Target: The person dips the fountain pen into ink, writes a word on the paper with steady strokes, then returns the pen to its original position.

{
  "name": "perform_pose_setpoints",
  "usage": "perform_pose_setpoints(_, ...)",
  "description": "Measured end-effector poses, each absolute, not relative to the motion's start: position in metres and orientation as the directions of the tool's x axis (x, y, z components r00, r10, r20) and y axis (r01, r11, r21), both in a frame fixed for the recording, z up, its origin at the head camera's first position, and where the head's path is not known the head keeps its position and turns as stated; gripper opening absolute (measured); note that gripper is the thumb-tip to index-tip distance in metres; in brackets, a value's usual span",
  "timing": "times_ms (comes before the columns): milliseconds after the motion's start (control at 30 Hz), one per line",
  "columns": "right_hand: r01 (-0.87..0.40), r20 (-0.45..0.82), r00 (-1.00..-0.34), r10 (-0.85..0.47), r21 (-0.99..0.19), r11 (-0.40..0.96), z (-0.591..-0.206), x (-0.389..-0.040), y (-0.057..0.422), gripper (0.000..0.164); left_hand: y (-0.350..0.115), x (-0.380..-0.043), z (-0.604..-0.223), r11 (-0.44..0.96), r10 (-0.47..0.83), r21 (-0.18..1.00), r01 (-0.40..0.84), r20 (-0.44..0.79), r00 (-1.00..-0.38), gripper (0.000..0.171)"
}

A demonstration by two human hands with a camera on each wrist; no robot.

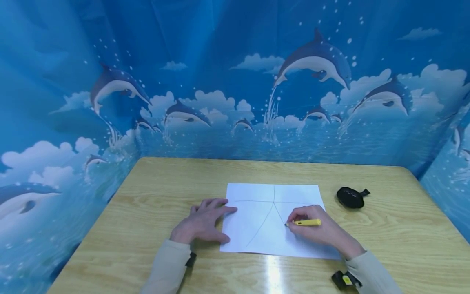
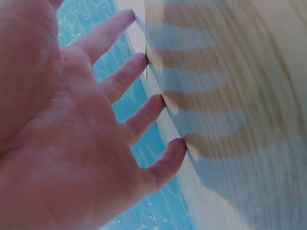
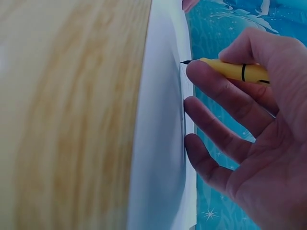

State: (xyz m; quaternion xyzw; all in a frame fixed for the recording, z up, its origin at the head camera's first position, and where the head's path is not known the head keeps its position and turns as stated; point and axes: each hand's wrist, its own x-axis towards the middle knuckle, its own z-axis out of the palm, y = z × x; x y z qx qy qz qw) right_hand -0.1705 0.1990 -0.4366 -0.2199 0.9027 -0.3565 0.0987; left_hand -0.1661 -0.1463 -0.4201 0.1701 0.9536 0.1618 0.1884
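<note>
A sheet of white paper [image 1: 253,220] lies on the table with thin lines drawn on it. One line runs across, another comes down from the top edge, and two slant downward from their meeting point. My right hand [image 1: 312,224] pinches a yellow pen [image 1: 308,222], its dark tip at the lower end of the right slanting line. In the right wrist view the pen [image 3: 235,71] sits between thumb and forefinger, the other fingers bent against the paper. My left hand [image 1: 205,220] rests with fingers spread at the sheet's left edge, thumb and forefinger on the paper.
A black oval object [image 1: 350,197] with a short tab lies to the right of the paper on the wood-grain table [image 1: 165,179]. Behind and beside the table hangs a blue curtain [image 1: 220,81] printed with dolphins. Black devices are strapped at both wrists.
</note>
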Motion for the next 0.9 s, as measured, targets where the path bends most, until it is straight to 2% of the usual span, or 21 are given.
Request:
perform_pose_setpoints(433, -0.345, -0.021, -0.873, -0.487, -0.679, 0.648, -0.4340, -0.1684, 0.2012, 0.004, -0.1466, -0.1662, -0.4205, 0.892, 0.380, 0.372, 0.259, -0.306, -0.873, 0.078)
perform_pose_setpoints(900, -0.332, -0.035, -0.858, -0.512, -0.722, 0.606, -0.4354, -0.1683, 0.2061, 0.004, -0.1467, -0.1666, -0.4215, 0.893, 0.379, 0.368, 0.258, -0.308, -0.872, 0.078)
